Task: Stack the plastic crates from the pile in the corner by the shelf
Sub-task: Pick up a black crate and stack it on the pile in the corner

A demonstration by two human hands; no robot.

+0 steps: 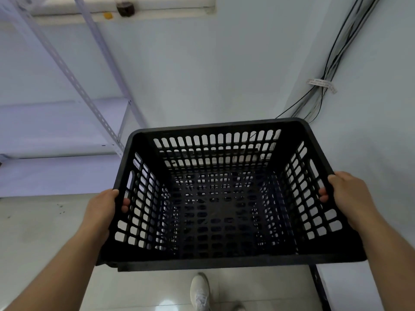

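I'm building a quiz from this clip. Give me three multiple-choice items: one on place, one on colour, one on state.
1. Where is the shelf relative to the crate?
A left
B right
C inside it

2. What colour is the crate?
A white
B black
C red

3. How is the crate held?
A one hand
B both hands on its side rims
C not held

Answers:
1 A, the shelf frame stands to its left.
2 B, its slotted walls are black.
3 B, the left hand and right hand grip opposite rims.

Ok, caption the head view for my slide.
Both hands, left hand and right hand, hold black crate near shelf.
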